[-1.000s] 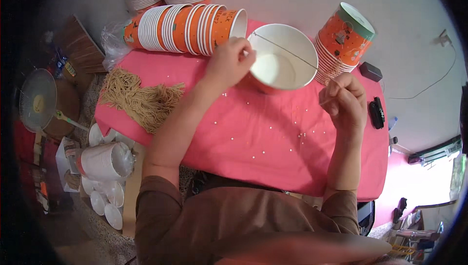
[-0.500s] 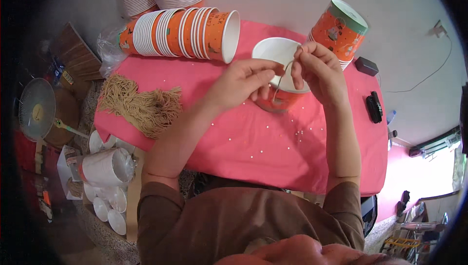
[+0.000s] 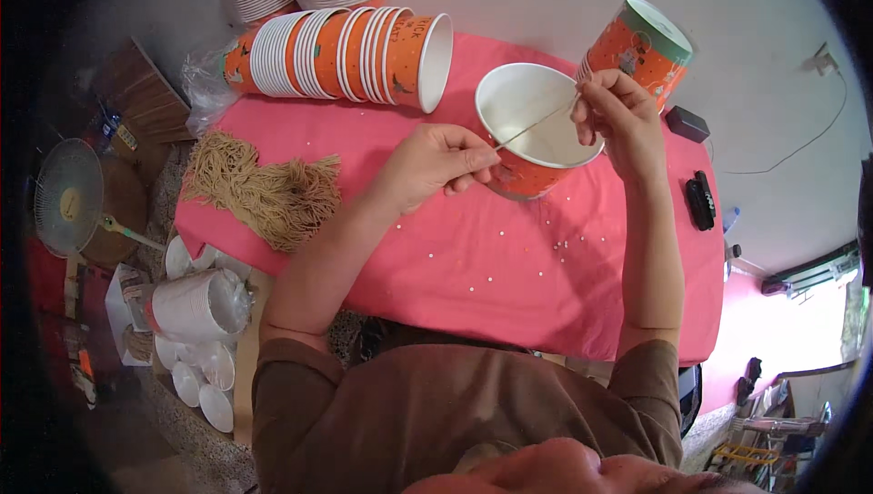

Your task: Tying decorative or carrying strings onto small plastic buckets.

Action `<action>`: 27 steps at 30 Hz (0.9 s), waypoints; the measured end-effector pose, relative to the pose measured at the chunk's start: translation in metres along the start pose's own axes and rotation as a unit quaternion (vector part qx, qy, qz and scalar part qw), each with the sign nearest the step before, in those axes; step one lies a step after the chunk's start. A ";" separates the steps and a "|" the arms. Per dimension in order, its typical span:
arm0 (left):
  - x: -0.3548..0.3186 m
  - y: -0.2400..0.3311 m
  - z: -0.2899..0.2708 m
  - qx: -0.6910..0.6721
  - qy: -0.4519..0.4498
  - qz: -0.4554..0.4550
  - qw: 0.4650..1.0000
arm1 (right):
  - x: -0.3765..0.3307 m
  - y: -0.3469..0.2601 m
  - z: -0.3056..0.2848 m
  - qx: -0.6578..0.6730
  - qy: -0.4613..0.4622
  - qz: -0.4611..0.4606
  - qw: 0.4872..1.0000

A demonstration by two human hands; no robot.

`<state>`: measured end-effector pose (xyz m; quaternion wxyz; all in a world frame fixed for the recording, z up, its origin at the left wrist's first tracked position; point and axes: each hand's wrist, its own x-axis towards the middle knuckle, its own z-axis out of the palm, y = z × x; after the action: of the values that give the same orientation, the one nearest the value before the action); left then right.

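Between both hands a thin tan cord (image 3: 538,121) is drawn nearly straight, slanting over the mouth of an orange paper bucket (image 3: 527,179) with a white inside. My left hand (image 3: 438,165) pinches the lower end of the cord by the bucket's near-left rim. The other end is pinched by my right hand (image 3: 626,119), raised at the bucket's right side. To the left on the pink-covered table lies a bundle of tan cords (image 3: 259,189). Small white bits (image 3: 558,246) are scattered over the cloth in front of the bucket.
A long stack of orange and white buckets (image 3: 336,56) lies at the back left. Upturned buckets (image 3: 637,49) stand at the back right. A black box (image 3: 687,124) and a black stapler-like object (image 3: 699,200) sit near the right edge. White buckets (image 3: 195,308) fill a carton at lower left.
My hands have moved apart, and the cord, slack and curved before, is now stretched straight. The right hand went to the right; the left hand moved slightly lower.
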<state>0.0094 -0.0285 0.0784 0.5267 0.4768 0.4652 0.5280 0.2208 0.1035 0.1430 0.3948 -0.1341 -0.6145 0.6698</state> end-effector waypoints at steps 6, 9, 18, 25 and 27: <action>0.006 0.007 -0.009 0.095 0.080 0.052 0.991 | -0.005 0.014 0.007 -0.496 0.085 -0.182 0.845; 0.011 0.014 0.001 0.102 0.033 0.077 0.991 | -0.016 0.007 0.040 -0.350 -0.050 -0.075 0.932; 0.018 0.010 0.003 0.149 0.000 0.158 0.976 | -0.003 0.014 0.044 -0.400 -0.120 0.008 0.909; 0.021 -0.003 -0.003 0.118 -0.001 0.141 0.983 | 0.002 0.020 0.047 -0.443 -0.116 -0.066 0.887; 0.024 -0.010 -0.008 0.171 0.037 0.284 0.943 | 0.005 0.024 0.043 -0.441 -0.120 -0.086 0.885</action>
<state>0.0031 -0.0041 0.0682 0.2476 0.6522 0.4128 0.5856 0.1803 0.0782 0.1314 0.2742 -0.1592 -0.8984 0.3038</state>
